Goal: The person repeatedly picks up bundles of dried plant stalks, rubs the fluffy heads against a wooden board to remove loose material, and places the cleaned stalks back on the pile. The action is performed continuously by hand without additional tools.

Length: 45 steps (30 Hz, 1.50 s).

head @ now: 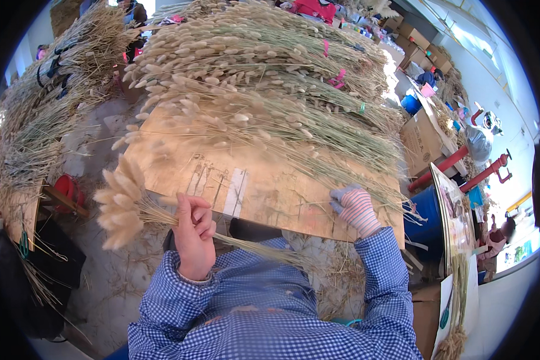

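My bare left hand is closed around the stems of a bunch of dried bunny-tail grass. The fluffy heads point left, and the stems trail right across my lap, below the table edge. My right hand, in a striped glove with grey fingertips, is at the stem ends of loose grass on the wooden tabletop; whether its fingers grip any stems cannot be told. Beyond it lies a large pile of the same grass, heads to the left, stems to the right, with pink ties among them.
More grass bundles stand at the left, near a red bucket and green-handled scissors. At the right are a blue barrel, a cardboard box, red pipes and a leaning board. A person is farther right.
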{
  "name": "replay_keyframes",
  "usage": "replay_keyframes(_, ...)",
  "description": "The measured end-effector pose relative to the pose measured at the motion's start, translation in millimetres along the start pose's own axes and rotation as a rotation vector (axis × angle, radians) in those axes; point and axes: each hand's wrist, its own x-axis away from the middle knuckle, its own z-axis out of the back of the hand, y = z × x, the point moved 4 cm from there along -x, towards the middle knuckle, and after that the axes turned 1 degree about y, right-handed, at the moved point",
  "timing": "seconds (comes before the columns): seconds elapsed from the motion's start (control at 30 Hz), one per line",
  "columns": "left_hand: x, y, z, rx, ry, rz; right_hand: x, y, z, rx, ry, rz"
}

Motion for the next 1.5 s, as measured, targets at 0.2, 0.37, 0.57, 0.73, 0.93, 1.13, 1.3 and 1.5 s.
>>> replay_keyframes(0.2,0.5,12.4,4.2,-0.015,-0.091,-0.092,-3.9,91.9,-15.4,0.114,0.183,-0.327)
replay_keyframes(0.37,2.7,14.3,16.4,0.011,-0.041,-0.129,-18.0,134.6,-14.9,0.088,0.191,-0.392)
replay_keyframes(0.57,5.4,4.7,22.7,0.019,-0.027,-0.087,-28.6,132.7,19.4,-0.166,0.362,-0.523)
replay_keyframes(0.73,8.4,-5.6,20.7,0.008,-0.093,-0.082,-46.9,88.1,45.4,0.154,0.443,-0.39)
replay_keyframes(0.93,10.2,-9.3,21.0,-0.076,-0.069,-0.145,-41.3,-3.4,40.3,-0.316,0.54,0.011)
replay_keyframes(1.13,9.5,-12.4,20.2,0.044,-0.157,-0.143,-41.6,-64.4,21.1,-0.482,0.237,-0.068)
replay_keyframes(1.3,9.6,-11.7,24.1,0.01,-0.132,-0.165,-25.9,-111.2,32.2,-0.928,0.042,0.052)
replay_keyframes(1.5,8.9,-13.3,26.9,0.019,-0.161,-0.164,-8.0,-163.3,32.9,-0.743,-0.051,0.322)
